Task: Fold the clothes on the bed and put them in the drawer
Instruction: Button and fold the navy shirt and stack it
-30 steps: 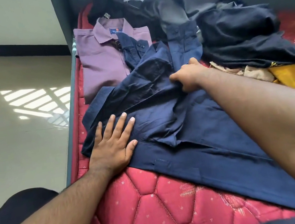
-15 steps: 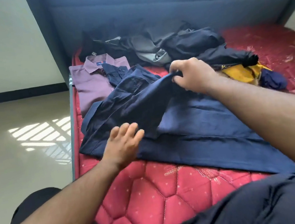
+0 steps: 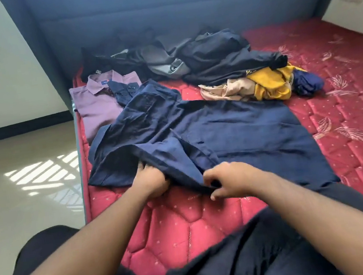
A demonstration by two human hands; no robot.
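Observation:
A navy blue shirt [image 3: 233, 130] lies spread across the red mattress [image 3: 188, 225], partly folded over itself on its left side. My left hand [image 3: 153, 181] is tucked under the folded flap at the shirt's near edge, fingers hidden by the cloth. My right hand [image 3: 226, 181] pinches the flap's lower corner just to the right. A folded purple collared shirt [image 3: 94, 105] lies at the mattress's far left, with the navy shirt's collar over it.
A heap of dark and grey clothes [image 3: 199, 57] sits against the blue headboard [image 3: 169, 10]. Beige, yellow and blue garments [image 3: 264, 83] lie to its right. The mattress's left edge drops to a tiled floor [image 3: 19, 183]. No drawer is visible.
My right hand has drawn the shirt's flap from the far side down to the near edge. My left hand slid under the flap. The camera has pulled back and tilted up.

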